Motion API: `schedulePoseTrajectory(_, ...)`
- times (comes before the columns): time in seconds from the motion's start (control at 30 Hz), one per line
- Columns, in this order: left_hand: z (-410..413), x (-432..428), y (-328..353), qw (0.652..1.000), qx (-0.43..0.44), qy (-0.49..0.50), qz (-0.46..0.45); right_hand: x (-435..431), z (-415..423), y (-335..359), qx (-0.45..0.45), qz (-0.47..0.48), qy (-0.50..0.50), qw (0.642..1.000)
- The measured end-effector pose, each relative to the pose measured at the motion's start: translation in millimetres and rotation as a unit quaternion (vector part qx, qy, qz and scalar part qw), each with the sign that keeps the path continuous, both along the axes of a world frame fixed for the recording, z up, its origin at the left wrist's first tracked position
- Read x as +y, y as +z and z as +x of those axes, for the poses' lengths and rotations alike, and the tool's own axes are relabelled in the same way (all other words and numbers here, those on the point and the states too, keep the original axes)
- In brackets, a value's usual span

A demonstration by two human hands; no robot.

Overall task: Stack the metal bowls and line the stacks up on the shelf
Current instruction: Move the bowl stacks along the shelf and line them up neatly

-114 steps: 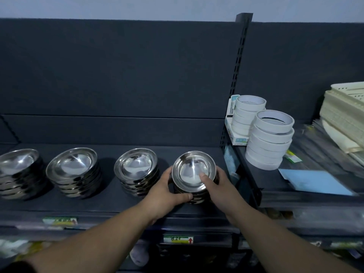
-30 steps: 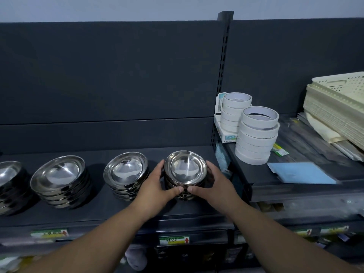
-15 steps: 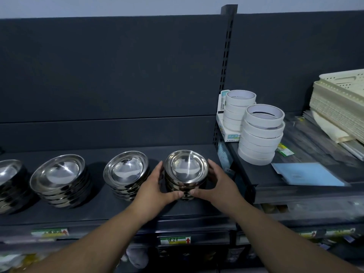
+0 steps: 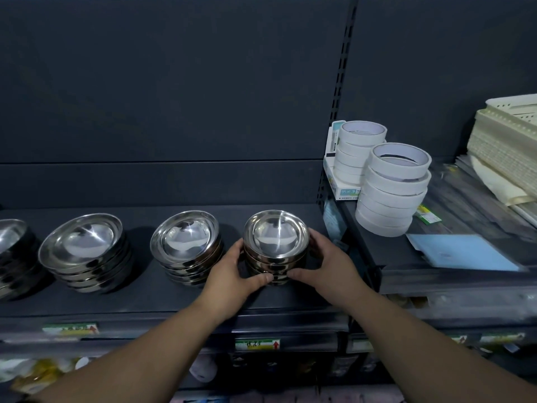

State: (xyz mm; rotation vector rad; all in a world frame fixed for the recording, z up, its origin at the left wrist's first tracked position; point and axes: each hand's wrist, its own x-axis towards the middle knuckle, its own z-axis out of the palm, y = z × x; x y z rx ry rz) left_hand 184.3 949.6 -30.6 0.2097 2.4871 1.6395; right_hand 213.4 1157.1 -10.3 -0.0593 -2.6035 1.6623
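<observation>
Several stacks of shiny metal bowls stand in a row on the dark shelf. The rightmost stack sits near the shelf's right end. My left hand cups its left side and my right hand cups its right side, thumbs nearly meeting at its front base. To its left stands a second stack, then a third stack. A fourth stack is cut off by the left edge.
A slotted upright post divides the shelves. On the higher right shelf stand two piles of white tape rolls, a small box, a blue sheet and cream plastic trays. Price labels line the shelf's front edge.
Both hands stay clasped around the rightmost stack. My thumbs have drawn closer together at its base since a second ago; the stack has barely shifted.
</observation>
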Motion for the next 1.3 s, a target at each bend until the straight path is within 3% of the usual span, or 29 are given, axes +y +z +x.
schedulePoseTrajectory(0.37, 4.3, -0.6, -1.8, 1.0, 0.011, -0.001, -0.026, 1.8, 4.1, -12.6, -0.044, -0.008, -0.005, 0.999)
schedulePoseTrajectory(0.83, 4.2, 8.5, -3.1, 0.999, -0.013, -0.01, 0.034, -4.6, 4.5, -11.3, -0.041, 0.004, -0.015, 0.999)
schedulePoseTrajectory(1.1, 5.5, 5.3, 7.0, 0.997, 0.01, 0.005, 0.074, -4.0, 8.3, -3.2, -0.019, -0.076, -0.032, 0.996)
schedulePoseTrajectory(1.3, 7.5, 9.4, 15.5, 0.999, 0.031, 0.005, 0.041, -7.8, 3.7, 5.6, 0.0, -0.096, -0.018, 0.995)
